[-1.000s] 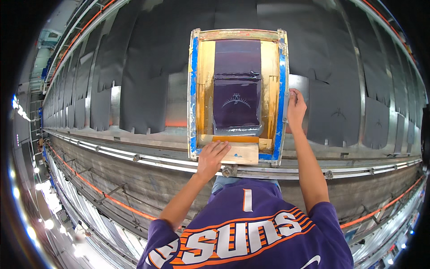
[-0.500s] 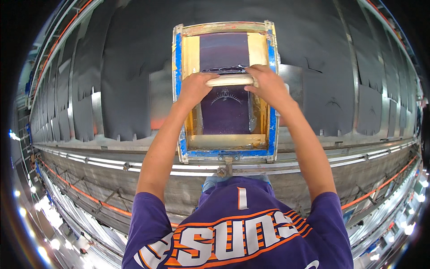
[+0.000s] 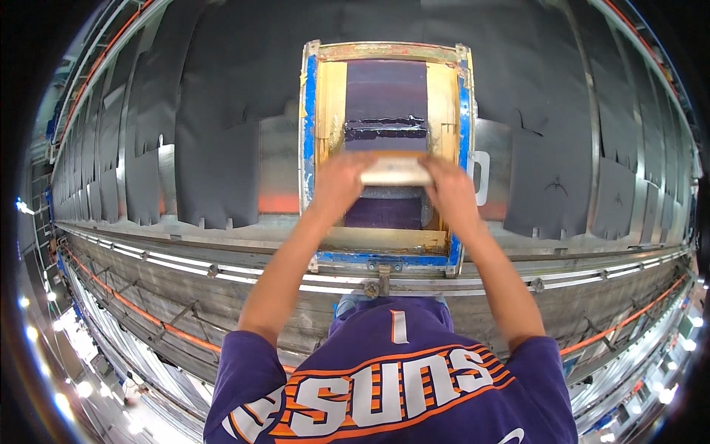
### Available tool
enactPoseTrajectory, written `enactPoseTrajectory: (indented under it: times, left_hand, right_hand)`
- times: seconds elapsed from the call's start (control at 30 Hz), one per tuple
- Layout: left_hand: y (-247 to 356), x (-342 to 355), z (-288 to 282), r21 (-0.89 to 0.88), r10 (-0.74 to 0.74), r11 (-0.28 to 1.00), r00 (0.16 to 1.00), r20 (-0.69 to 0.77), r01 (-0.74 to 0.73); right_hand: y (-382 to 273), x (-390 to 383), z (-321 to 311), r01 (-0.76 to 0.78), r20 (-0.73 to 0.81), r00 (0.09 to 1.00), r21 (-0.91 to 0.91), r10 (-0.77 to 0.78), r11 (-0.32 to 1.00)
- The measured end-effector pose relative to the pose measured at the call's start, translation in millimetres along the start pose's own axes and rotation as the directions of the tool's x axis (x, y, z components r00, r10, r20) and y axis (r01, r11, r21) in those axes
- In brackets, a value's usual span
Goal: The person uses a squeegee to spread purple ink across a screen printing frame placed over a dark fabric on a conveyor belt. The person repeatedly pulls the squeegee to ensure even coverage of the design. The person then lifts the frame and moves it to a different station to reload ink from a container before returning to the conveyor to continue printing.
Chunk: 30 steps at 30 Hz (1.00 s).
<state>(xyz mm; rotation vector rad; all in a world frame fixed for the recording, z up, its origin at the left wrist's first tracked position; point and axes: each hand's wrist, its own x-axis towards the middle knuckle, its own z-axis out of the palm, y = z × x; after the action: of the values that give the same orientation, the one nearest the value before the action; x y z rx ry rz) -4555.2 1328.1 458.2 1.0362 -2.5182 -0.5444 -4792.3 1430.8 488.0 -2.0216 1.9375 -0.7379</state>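
A screen-printing frame (image 3: 310, 126) with worn blue tape lies on the long table before me. A wide squeegee with a pale handle (image 3: 396, 171) crosses its nearer half. My left hand (image 3: 339, 181) is closed round the handle's left end, and my right hand (image 3: 452, 191) grips the right end; both are smeared by motion. Dark purple mesh (image 3: 386, 89) fills the frame's middle between yellowish borders. A glossy line of ink (image 3: 386, 122) runs across the mesh beyond the squeegee. Whether the blade touches the mesh cannot be told.
Black sheet panels (image 3: 222, 148) lie along the table on both sides, one at right bearing a small dark mark (image 3: 556, 185). A white loop-shaped handle (image 3: 481, 177) stands by the frame's right side. A metal rail (image 3: 333, 285) runs along the near edge, under the frame's bracket.
Both hands have drawn the squeegee toward me over the frame. The glossy ink line stays behind, and the pale design seen on the mesh before is now covered.
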Motion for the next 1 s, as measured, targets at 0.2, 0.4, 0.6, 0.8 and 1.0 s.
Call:
enactPoseTrajectory:
  times: [0.2, 0.4, 0.6, 0.8, 1.0]
  left_hand:
    - [-8.3, 44.7, 5.8, 0.0, -0.092, 0.996, 0.996, 0.019, 0.092]
    - [32.6, -68.3, 16.3, 0.101, -0.054, 0.994, 0.994, 0.094, 0.045]
    - [11.9, -18.4, -2.6, -0.021, -0.153, 0.988, 0.983, 0.098, 0.156]
    - [-18.2, 56.5, -17.1, -0.049, -0.121, 0.99, 0.971, 0.208, 0.134]
    - [-0.4, -57.7, 16.9, 0.06, 0.084, 0.994, 0.996, 0.038, -0.087]
  right_hand:
    - [27.2, 35.9, 15.9, -0.038, -0.02, 0.999, 0.021, 0.038, 0.999]
    - [-11.1, -77.5, 35.1, -0.106, 0.067, 0.993, 0.107, 0.099, 0.989]
    - [44.5, -55.3, -7.6, -0.375, -0.033, 0.898, 0.465, 0.439, 0.802]
    - [118.3, -30.6, 25.0, -0.477, -0.128, 0.746, 0.581, 0.653, 0.659]
    - [96.4, -10.7, 11.0, -0.447, -0.287, 0.704, 0.531, 0.65, 0.72]
